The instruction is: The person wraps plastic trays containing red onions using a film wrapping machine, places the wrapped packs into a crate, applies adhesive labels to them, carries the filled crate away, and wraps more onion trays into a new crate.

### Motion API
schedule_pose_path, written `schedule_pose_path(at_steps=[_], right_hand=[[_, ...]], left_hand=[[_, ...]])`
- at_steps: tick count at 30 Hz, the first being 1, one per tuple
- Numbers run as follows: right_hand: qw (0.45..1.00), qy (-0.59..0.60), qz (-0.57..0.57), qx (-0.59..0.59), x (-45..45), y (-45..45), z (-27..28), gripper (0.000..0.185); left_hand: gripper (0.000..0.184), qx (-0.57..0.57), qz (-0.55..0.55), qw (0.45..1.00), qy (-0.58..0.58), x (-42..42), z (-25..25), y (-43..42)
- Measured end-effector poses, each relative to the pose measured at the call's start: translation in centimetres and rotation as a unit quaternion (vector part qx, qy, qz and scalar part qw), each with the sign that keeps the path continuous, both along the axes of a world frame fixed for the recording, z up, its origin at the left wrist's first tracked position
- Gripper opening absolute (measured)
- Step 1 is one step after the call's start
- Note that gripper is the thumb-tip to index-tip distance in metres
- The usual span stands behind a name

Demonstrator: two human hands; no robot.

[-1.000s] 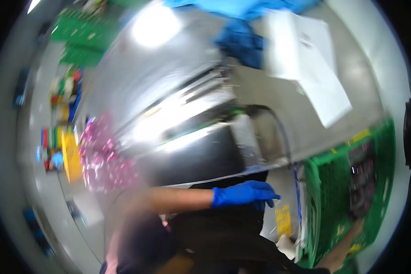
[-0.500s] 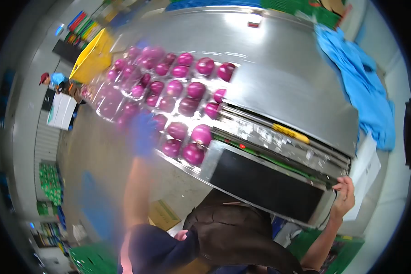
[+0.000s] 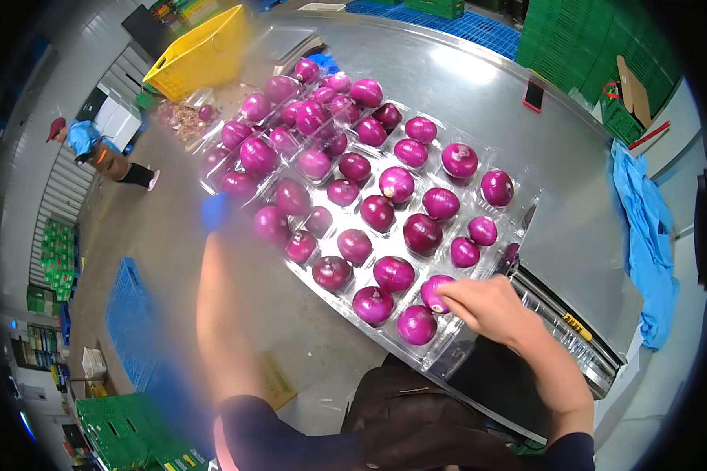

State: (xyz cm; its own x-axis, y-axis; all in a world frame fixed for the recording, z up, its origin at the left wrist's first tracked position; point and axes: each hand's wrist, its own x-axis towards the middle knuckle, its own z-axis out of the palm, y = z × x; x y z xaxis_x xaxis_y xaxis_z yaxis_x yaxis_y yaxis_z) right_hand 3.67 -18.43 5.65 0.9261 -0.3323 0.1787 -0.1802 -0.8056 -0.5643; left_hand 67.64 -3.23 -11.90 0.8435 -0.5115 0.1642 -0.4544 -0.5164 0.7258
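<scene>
Rows of clear plastic trays (image 3: 518, 228) with several purple-red onions (image 3: 423, 233) cover the left half of the steel table. My bare right hand (image 3: 483, 308) has its fingers closed on an onion (image 3: 435, 293) at the near right corner of the trays. My left hand (image 3: 214, 212), in a blue glove, is at the left edge of the trays, beside an onion (image 3: 238, 185); blur hides its fingers. The wrapping machine (image 3: 558, 314) lies right of the trays, partly under my right arm.
A yellow crate (image 3: 200, 55) stands beyond the table's left end, near onion scraps (image 3: 187, 122). A phone (image 3: 533, 95) lies on the far side. Blue cloth (image 3: 644, 243) hangs at right. Another person (image 3: 102, 151) stands on the floor at left.
The view has swung left, bringing more of the onion trays into sight. My right hand has left the right end of the machine and taken hold of an onion.
</scene>
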Motion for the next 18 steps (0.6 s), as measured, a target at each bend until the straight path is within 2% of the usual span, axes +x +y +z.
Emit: schedule_pose_path(at_steps=[1,3,5,7,8,9,11,14,15,17,18], right_hand=[[1.0,0.003,0.025,0.013,2.4,-0.6,-0.5,0.014],[0.993,-0.074,0.015,0.085,8.5,-1.9,-4.2,0.02],[0.985,-0.15,0.022,0.084,15.7,-2.8,-6.6,0.027],[0.951,-0.176,-0.004,0.253,23.1,-2.8,-7.4,0.034],[0.908,-0.141,-0.047,0.392,26.7,-3.2,-7.7,0.035],[0.839,-0.104,-0.091,0.526,30.0,-3.3,-7.9,0.036],[0.841,-0.114,-0.151,0.507,34.5,-3.4,-8.1,0.04],[0.884,-0.137,-0.203,0.397,41.9,-4.5,-13.1,0.044],[0.903,-0.108,-0.21,0.358,43.0,-4.2,-13.2,0.048],[0.929,-0.138,-0.251,0.235,44.1,-3.4,-13.3,0.048],[0.923,-0.152,-0.251,0.249,44.1,-3.1,-13.4,0.047]], left_hand=[[0.018,-0.011,-0.007,1.0,0.001,-0.2,0.2,-0.1],[0.014,-0.028,-0.02,0.999,0.002,-0.4,0.4,-0.2],[0.011,-0.056,-0.03,0.998,0.019,-0.5,0.2,-0.1],[0.007,-0.081,-0.033,0.995,0.038,-1.2,0.3,0.1],[0.005,-0.086,-0.031,0.995,0.041,-1.8,0.8,0.0],[0.003,-0.092,-0.028,0.994,0.043,-2.5,1.3,-0.1],[0.003,-0.112,-0.033,0.992,0.053,-1.8,0.6,0.2],[0.004,-0.12,-0.04,0.99,0.066,-1.4,0.2,0.6],[0.004,-0.121,-0.038,0.989,0.071,-1.0,-0.2,0.7],[0.004,-0.129,-0.032,0.988,0.082,-0.3,-0.6,0.8],[0.004,-0.147,-0.021,0.984,0.099,-0.3,-0.8,1.0]])
